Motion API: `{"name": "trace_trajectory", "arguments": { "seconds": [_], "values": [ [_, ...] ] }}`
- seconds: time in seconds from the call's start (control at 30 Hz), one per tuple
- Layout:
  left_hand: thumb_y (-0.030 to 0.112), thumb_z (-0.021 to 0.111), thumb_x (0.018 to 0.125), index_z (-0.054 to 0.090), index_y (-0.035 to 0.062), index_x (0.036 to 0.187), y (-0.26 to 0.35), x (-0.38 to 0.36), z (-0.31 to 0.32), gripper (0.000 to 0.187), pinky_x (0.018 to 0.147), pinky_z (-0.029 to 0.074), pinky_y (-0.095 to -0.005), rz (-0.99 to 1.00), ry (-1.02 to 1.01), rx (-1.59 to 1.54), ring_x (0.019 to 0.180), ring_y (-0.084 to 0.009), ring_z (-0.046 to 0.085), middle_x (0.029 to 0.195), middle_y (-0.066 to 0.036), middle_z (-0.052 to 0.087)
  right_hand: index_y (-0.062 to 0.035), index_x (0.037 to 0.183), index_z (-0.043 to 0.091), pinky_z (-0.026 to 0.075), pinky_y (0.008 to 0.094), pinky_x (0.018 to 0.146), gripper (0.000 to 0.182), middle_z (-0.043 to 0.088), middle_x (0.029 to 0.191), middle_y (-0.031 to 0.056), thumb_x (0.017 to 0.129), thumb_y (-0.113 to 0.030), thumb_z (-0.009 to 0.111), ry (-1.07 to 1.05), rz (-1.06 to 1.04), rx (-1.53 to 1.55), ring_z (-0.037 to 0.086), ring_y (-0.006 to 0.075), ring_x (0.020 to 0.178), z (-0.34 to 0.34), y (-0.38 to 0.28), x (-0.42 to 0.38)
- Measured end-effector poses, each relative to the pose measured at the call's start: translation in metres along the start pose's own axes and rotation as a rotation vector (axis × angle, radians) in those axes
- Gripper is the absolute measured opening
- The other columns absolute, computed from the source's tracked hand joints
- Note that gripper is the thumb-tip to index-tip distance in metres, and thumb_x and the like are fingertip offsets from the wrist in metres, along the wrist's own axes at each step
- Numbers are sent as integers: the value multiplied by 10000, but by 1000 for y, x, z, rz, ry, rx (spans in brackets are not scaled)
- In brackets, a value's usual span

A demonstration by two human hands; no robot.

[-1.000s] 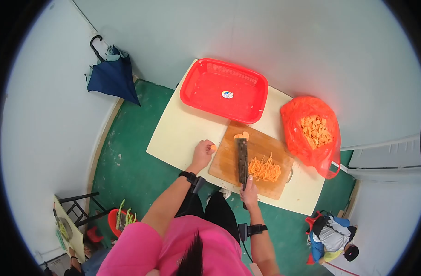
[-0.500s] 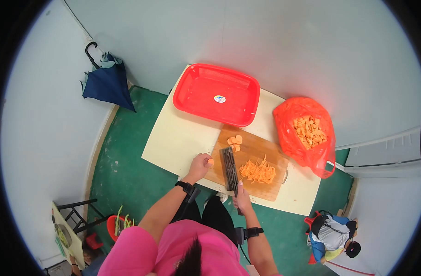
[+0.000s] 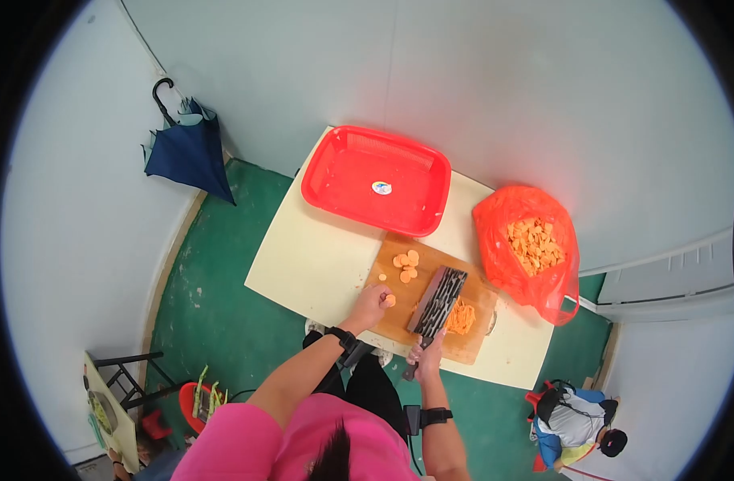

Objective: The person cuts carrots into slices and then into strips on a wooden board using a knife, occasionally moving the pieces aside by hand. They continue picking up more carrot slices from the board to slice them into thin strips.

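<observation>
My right hand (image 3: 428,354) grips the handle of a cleaver (image 3: 439,301). Its broad, dark-patterned blade is tilted over the cutting board (image 3: 387,323) and hides part of a heap of orange shreds (image 3: 462,316). Fingers closed, my left hand (image 3: 371,308) pinches a round carrot piece (image 3: 390,301) above the board's left part. Several cut carrot rounds (image 3: 407,261) lie near the board's far left corner. One small round (image 3: 382,276) rests apart from them, close to the left edge.
Behind the board stands a red plastic basket (image 3: 367,218). A red bag (image 3: 495,232) of cut orange pieces (image 3: 535,245) sits at the table's right. A blue umbrella (image 3: 189,156) leans on the wall. Another person (image 3: 577,421) is at lower right; a red bucket (image 3: 189,405) stands lower left.
The cleaver has swung right and tilted over the shreds, covering much of them. My left hand has moved right over the board with the carrot piece. A small round now shows near the left edge.
</observation>
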State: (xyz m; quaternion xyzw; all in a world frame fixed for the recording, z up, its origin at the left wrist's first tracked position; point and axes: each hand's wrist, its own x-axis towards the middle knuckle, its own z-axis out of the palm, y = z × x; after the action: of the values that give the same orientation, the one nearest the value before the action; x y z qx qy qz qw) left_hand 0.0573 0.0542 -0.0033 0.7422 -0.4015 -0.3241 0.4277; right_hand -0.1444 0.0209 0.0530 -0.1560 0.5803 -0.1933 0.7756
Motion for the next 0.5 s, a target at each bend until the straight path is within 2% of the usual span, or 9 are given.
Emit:
{"name": "trace_trajectory", "arguments": {
  "seconds": [0.03,0.2,0.27,0.37,0.5],
  "values": [
    [-11,680,835,632,11,962,0,5,-3,137,694,510,-354,6,6,5,731,-241,625,853,-124,622,-136,800,457,251,261,410,719,293,537,-50,887,-838,328,-6,-5,16,297,103,421,6,3,4],
    [3,671,836,603,26,970,0,15,-14,152,729,491,-419,3,313,110,794,-328,593,859,-147,604,-135,800,463,272,262,425,716,314,534,-46,892,-831,326,-80,7,89,298,105,427,29,11,24],
    [6,671,839,607,29,971,-13,23,-11,149,731,493,-427,-37,301,85,798,-331,598,869,-152,606,-121,815,470,265,274,405,734,322,519,-26,904,-826,287,-51,-2,107,301,121,411,37,15,31],
    [20,670,845,614,34,975,-30,35,-6,142,738,493,-443,-68,264,73,807,-343,603,888,-163,607,-113,811,470,265,275,404,735,326,516,-21,907,-821,296,-44,-15,145,301,127,411,51,19,39],
    [43,663,852,622,31,971,-16,38,0,127,748,493,-463,-50,209,197,821,-366,602,903,-173,609,-122,804,460,262,273,427,724,322,529,-30,908,-819,297,-12,-32,161,305,125,427,62,28,40]
  ]
}}
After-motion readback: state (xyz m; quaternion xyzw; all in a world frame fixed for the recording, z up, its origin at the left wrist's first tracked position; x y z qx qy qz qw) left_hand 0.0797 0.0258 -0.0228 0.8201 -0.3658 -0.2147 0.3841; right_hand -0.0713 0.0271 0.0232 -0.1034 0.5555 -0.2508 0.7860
